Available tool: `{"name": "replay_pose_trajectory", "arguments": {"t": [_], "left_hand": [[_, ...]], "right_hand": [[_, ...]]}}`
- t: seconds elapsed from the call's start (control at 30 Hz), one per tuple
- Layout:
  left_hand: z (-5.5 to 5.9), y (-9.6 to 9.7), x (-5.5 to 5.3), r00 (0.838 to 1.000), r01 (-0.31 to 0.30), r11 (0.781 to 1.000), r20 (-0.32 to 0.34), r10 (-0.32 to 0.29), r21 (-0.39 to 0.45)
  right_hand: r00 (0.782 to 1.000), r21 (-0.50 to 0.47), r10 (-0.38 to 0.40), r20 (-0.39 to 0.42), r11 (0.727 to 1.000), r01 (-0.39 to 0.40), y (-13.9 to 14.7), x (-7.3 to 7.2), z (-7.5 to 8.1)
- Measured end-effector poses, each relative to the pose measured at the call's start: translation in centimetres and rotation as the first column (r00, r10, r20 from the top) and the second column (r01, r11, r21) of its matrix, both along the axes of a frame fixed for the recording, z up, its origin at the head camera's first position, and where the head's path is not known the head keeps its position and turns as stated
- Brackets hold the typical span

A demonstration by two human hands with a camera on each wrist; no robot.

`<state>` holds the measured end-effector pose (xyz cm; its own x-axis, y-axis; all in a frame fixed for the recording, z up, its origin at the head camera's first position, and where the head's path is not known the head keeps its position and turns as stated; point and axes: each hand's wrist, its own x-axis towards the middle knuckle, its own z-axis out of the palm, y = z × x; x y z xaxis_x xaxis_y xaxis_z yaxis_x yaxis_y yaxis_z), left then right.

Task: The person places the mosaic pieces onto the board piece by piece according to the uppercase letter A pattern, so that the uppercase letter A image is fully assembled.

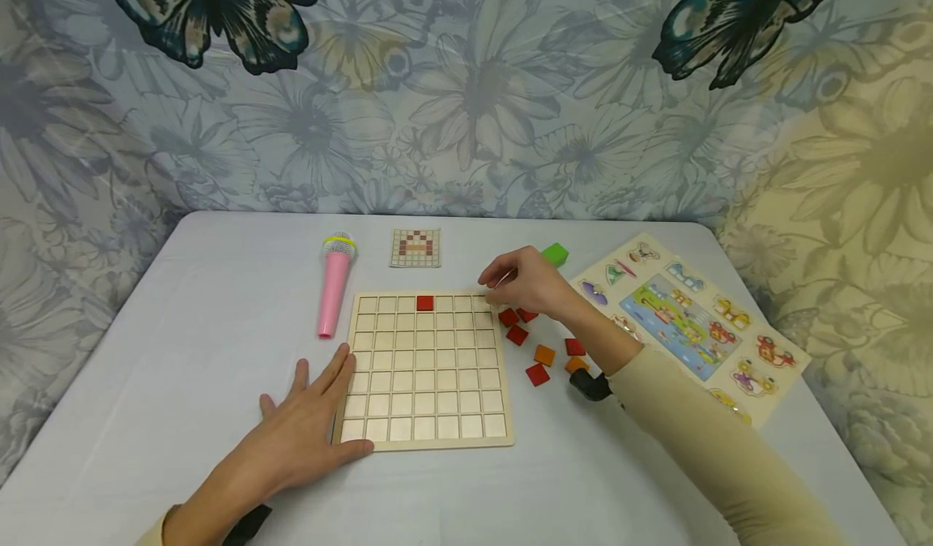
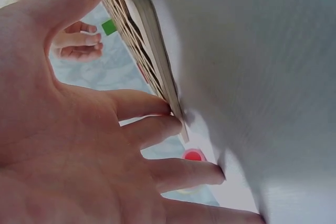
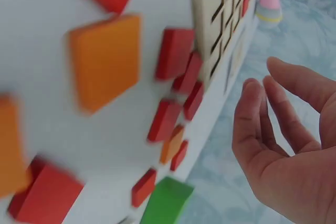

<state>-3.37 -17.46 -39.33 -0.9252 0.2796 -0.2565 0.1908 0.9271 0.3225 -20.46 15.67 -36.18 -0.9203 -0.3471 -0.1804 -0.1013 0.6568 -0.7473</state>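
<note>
A wooden grid board [image 1: 426, 372] lies flat, with one red square tile [image 1: 425, 303] in its top row. My left hand [image 1: 299, 432] rests at the board's left side, fingers spread and fairly straight. Its thumb touches the front left corner, and two fingertips meet the board's edge [image 2: 157, 40] in the left wrist view. Over the board's back right corner hovers my right hand [image 1: 528, 283], its fingers loosely bent. The right wrist view shows that hand [image 3: 289, 140] with thumb and fingers apart and nothing between them. Red tiles [image 1: 517, 334] and orange tiles [image 1: 544, 355] are scattered right of the board.
Behind the board lies a small pattern card [image 1: 415, 248]. A pink toy microphone [image 1: 335, 287] is at the back left. A green block [image 1: 555, 254] sits beyond the right hand, and a picture puzzle board [image 1: 685, 327] lies at the right, partly behind the forearm.
</note>
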Motion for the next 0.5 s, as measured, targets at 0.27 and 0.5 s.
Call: {"name": "replay_pose_trajectory", "arguments": {"t": [0.27,0.5], "left_hand": [[0.0,0.0,-0.1,1.000,0.003,1.000,0.010,-0.003,-0.005],[-0.1,0.0,-0.1,1.000,0.005,1.000,0.000,-0.005,-0.002]], "right_hand": [[0.998,0.117,-0.067,-0.007,0.991,0.067,3.1,0.7,-0.5],[0.999,0.173,-0.009,-0.038,0.985,0.016,5.0,1.2,-1.4]]}}
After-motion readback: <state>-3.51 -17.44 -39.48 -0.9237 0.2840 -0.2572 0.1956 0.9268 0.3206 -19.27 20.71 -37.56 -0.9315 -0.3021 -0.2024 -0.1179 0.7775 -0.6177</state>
